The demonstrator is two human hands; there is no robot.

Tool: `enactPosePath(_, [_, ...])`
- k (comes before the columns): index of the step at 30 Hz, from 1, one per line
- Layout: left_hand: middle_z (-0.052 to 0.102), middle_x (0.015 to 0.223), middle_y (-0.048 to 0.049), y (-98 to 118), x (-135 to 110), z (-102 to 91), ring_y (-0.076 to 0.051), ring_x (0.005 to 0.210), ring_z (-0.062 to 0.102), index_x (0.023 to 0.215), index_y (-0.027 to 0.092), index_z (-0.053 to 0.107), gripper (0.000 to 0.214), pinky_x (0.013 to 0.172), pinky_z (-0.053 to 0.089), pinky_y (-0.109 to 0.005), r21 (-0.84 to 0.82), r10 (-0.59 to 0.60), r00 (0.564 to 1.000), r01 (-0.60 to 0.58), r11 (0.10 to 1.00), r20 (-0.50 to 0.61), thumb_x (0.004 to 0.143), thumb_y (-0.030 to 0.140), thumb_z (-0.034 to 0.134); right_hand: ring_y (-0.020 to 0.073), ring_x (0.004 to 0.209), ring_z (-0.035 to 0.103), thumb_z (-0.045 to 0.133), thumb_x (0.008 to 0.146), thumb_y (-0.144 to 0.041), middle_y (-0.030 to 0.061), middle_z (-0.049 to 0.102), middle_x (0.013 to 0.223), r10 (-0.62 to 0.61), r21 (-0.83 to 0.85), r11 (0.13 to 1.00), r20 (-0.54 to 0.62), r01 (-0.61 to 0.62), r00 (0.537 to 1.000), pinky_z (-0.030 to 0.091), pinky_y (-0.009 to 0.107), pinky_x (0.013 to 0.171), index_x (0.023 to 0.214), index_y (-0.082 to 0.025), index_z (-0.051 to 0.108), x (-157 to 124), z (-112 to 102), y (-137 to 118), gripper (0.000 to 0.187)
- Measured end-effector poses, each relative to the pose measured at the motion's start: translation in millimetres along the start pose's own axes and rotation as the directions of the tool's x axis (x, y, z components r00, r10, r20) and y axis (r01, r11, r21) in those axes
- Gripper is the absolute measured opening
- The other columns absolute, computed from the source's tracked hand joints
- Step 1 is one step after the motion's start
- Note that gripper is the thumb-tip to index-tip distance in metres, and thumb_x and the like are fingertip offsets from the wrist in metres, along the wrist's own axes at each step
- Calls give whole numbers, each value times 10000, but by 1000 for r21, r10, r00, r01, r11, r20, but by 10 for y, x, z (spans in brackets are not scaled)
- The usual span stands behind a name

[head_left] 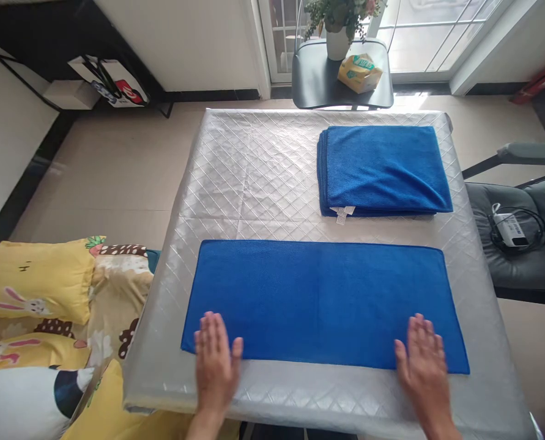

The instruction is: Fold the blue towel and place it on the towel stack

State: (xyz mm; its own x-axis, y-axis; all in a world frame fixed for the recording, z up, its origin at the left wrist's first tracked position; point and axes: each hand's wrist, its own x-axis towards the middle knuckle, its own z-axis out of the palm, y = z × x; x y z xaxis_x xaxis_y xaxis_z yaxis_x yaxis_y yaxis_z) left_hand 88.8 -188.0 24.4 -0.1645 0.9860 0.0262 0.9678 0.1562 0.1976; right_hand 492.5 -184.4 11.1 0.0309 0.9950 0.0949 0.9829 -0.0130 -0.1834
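Pressing palm-down on the near edge of the towel (322,299), both hands are open and flat and they grip nothing; the left hand (215,360) has its fingers on the near left corner, with the heel of the palm on the quilted cover (254,177), and the right hand (422,357) lies in the same way close to the near right corner; the fingers of both are a little spread and not curled around any cloth; the towel lies spread on the near half of the cover, its long side parallel to the near edge, smooth and without visible wrinkles, and it is well apart from the stack (385,168) of the same blue cloth on the far right part of the cover; the stack shows several layers along its left and near edges, and a small white label (342,213) sticks out at its near edge, but I cannot tell if it is one piece or more pieces; as I judge it, the stack is the finished part of the work, and the towel is only in the middle: it is laid out and smoothed, maybe folded one time along its length, though no layers show to confirm this; it is not yet brought to the compact shape of the stack, so the shorter folds seem to be left; yellow pillows (33,281) lie at the left, a grey chair (515,263) with a charger (508,229) stands at the right, and beyond the far edge a dark stool (313,79) carries a pot (337,43) and a tissue pack (359,72).
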Motion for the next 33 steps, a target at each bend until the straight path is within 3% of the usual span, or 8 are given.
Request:
enactPosePath(5, [282,1627,-139,1151,44,284,-256,1521,231,1604,115,88,777,1251,225,-453,-101,420,903,-411,906,91,1008,530,362,260,1505,265,389,1017,-255,110,291,1624,-285,87,956,59,279,957,261,478,1222,1618,-156,40,335,226,-999,702])
enactPosePath(8, [313,1614,-139,1347,97,466,-258,1505,277,1599,103,106,808,1242,234,-440,-78,448,891,-442,894,79,997,574,365,254,1509,253,398,1021,-267,111,302,1617,-332,88,942,80,325,940,237,465,1225,1616,-147,39,451,364,-1252,705])
enactPosePath(13, [253,1638,-139,720,179,445,-273,1517,243,1604,154,72,777,1253,176,-511,28,259,964,-261,965,59,1007,571,340,262,1514,237,400,1028,-310,127,305,1615,-274,43,962,101,271,956,206,486,1230,1616,-140,40,426,410,-964,710])
enactPosePath(18, [122,1672,-139,-241,211,238,-287,1544,114,1605,174,2,703,1244,147,-572,49,-9,999,6,999,51,1039,478,286,284,1523,202,316,1043,-347,132,236,1644,-104,-7,994,75,105,992,218,539,1220,1619,-160,35,295,313,-218,668])
enactPosePath(21, [120,1673,-146,-609,218,189,-298,1544,107,1607,177,0,700,1242,144,-577,35,-82,996,81,996,38,1039,482,272,300,1531,157,247,1044,-377,136,160,1663,39,-27,999,55,-38,998,187,566,1225,1618,-135,61,199,254,324,649])
enactPosePath(27, [95,1678,-137,-756,215,173,-301,1544,108,1609,178,20,720,1246,133,-566,-13,-108,991,110,994,74,1029,517,279,298,1532,156,163,1019,-498,172,163,1656,258,-5,966,111,-259,960,155,525,1248,1592,-29,155,59,176,1092,740])
enactPosePath(30, [89,1676,-155,-744,223,101,-312,1543,104,1607,151,32,725,1242,141,-573,-17,-174,981,176,984,81,1031,518,276,298,1528,173,163,1016,-491,155,175,1657,252,-30,968,113,-250,961,167,533,1245,1595,-43,159,65,94,1059,732])
enactPosePath(33, [84,1675,-160,-558,266,22,-319,1543,93,1606,138,37,720,1240,149,-575,-14,-185,983,185,983,3,1035,490,297,310,1528,169,209,1029,-409,130,151,1665,179,-42,983,23,-177,984,184,564,1232,1611,-94,110,130,11,676,669])
